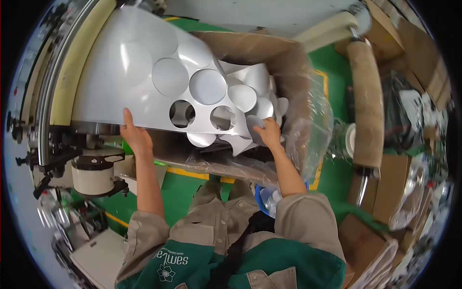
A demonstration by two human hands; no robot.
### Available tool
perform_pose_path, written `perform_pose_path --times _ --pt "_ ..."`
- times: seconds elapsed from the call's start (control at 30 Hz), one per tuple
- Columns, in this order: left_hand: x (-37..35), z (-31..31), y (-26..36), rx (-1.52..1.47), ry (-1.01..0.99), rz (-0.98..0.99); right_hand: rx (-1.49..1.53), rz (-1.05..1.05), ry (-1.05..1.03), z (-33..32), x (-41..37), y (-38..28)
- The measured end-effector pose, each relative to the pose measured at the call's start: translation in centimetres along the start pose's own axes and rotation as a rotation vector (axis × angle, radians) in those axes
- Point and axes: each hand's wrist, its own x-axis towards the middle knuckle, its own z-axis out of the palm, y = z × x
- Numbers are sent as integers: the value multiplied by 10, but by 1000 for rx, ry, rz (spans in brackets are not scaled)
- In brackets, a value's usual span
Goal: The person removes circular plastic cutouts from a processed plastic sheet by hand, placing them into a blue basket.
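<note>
A glossy white plastic sheet (110, 86) with round cut-outs reaches from the machine at the left over a cardboard box (288, 62). Two of its holes are open, while other circles still show white inside. My left hand (138, 138) is at the sheet's near edge, thumb on top and the other fingers mostly hidden, gripping it. At the sheet's right end, my right hand (269, 134) is closed with a pale round disc (253, 126) between thumb and fingers. Several loose white discs (242, 98) and curved offcuts lie in the box beside and under the sheet.
Clear plastic film (315, 125) lines the box's right side. A brown-wrapped roller (365, 101) stands to the right, with cardboard boxes (368, 245) beyond. Machine rollers (77, 72) and a cream cylindrical unit (93, 178) are at the left. A blue bin (260, 200) sits below my right forearm.
</note>
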Motion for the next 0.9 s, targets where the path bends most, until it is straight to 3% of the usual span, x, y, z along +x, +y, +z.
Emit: perform_pose_path --times 0.1,0.2,0.27,0.33,0.4,0.47,0.53,0.6,0.63,0.67,0.7,0.73,0.77,0.8,0.83,0.87,0.9 --pt "0 7 1 71 -9 35 251 99 256 -50 -36 -32" --pt "-10 7 -18 44 -86 46 770 186 476 -90 -96 -60" --pt "-7 -1 -24 46 -140 71 832 343 696 -135 -166 -72" --pt "12 -13 -38 113 -109 104 1204 159 966 -173 -241 -51" --pt "23 -13 -47 164 -3 102 1048 390 1145 -204 -313 -38" --pt "48 -30 -58 202 -7 63 728 599 1084 -194 -378 21" --pt "36 -23 -52 206 -41 210 590 869 960 -146 -437 91" --pt "45 -19 -46 203 -68 164 303 1085 803 -59 -515 205" --pt "49 -22 -50 200 -71 149 254 1266 749 -25 -526 227" --pt "50 -25 -57 142 -178 80 276 1270 821 39 -565 304" --pt "53 -25 -58 80 -274 33 511 1097 924 80 -581 345" --pt "24 -19 -58 151 -375 -118 960 1389 831 74 -563 339" --pt "14 -18 -64 154 -413 -134 1264 1250 676 116 -592 402" --pt "2 -21 -80 113 -415 -109 1566 1429 691 96 -562 373" --pt "-11 -21 -84 74 -398 -63 1840 1101 431 94 -561 390" --pt "-25 -22 -87 5 -380 -38 1683 1071 568 87 -541 372" --pt "-50 -5 -83 399 -295 214 1474 1118 634 79 -526 357"
